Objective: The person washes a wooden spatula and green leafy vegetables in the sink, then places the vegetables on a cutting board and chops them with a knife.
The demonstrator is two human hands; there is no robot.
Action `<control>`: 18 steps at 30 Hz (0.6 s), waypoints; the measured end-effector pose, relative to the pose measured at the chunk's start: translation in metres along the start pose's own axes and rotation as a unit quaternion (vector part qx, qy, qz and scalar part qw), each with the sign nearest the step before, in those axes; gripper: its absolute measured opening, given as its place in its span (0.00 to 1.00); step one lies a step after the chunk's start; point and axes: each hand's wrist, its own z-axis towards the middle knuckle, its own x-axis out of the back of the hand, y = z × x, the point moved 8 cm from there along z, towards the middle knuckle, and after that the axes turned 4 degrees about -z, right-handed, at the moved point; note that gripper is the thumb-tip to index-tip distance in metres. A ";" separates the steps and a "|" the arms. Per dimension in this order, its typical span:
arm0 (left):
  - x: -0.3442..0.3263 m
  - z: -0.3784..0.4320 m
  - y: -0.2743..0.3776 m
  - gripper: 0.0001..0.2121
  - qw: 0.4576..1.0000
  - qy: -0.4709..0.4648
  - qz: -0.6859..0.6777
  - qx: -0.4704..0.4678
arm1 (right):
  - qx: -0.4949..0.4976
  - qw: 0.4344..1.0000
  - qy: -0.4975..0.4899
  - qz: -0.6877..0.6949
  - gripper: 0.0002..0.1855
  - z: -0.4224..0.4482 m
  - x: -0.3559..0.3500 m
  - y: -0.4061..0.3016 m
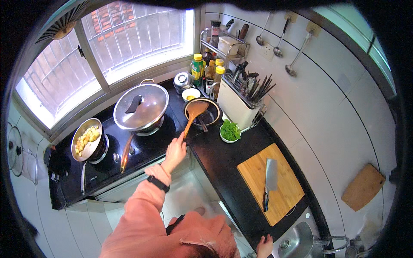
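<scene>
My left hand, below a pink sleeve with a black wristband, grips the handle of a wooden spatula. The spatula's blade lies over a dark pot with a pale rim; another utensil leans inside. Down by the sink, my right hand is at the counter edge, its fingers apart and nothing in them. On the cooktop, a lidded wok stands beside a frying pan holding browned, pale-yellow chunks.
A cleaver lies on a bamboo cutting board, left of the sink. Chopped greens fill a white bowl near the utensil holder. A small bowl and bottles stand at the back. Ladles hang on the wall.
</scene>
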 end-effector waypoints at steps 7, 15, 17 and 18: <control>-0.043 0.076 -0.036 0.23 0.996 -0.047 0.077 -0.026 | -0.080 0.996 0.021 -0.019 0.22 -0.034 0.016 0.016; -0.095 0.104 -0.050 0.25 0.996 -0.065 0.060 0.001 | -0.120 0.991 -0.005 -0.054 0.21 -0.047 0.005 0.050; -0.106 0.108 -0.055 0.26 0.995 -0.081 0.057 0.006 | -0.112 0.993 0.007 -0.047 0.20 -0.052 0.004 0.052; -0.111 0.110 -0.056 0.27 0.995 -0.083 0.059 0.004 | -0.120 0.991 -0.010 -0.061 0.20 -0.054 0.004 0.054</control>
